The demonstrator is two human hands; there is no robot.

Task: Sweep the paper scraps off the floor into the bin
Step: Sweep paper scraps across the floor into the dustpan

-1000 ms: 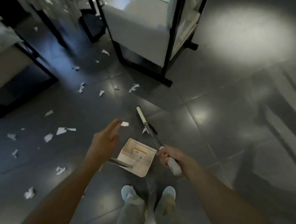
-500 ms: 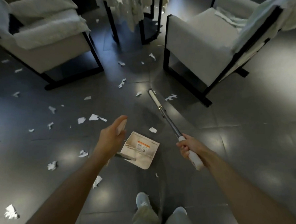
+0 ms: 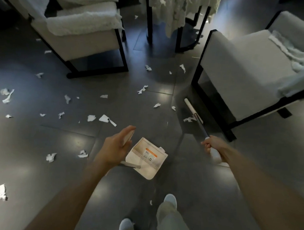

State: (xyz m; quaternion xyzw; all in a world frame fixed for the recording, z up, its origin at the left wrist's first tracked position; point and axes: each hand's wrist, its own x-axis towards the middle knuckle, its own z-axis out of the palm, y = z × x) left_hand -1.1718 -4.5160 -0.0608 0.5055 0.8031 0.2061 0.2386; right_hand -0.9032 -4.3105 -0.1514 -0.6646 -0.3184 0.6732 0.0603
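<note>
Home sitting room, cushioned armchairs (image 3: 83, 35), lace-draped table (image 3: 180, 6), dark tiled floor (image 3: 43, 138)

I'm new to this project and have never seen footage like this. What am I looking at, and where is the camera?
There is no machine here. A camera worn on a person's head looks down at their own arms and shoes. The left hand holds the handle of a long-handled dustpan. The right hand grips a broom, with its fingers curled round the handle. The broom's head lies beside the right armchair. White paper scraps lie scattered over the dark tiled floor. No bin is in view.
</note>
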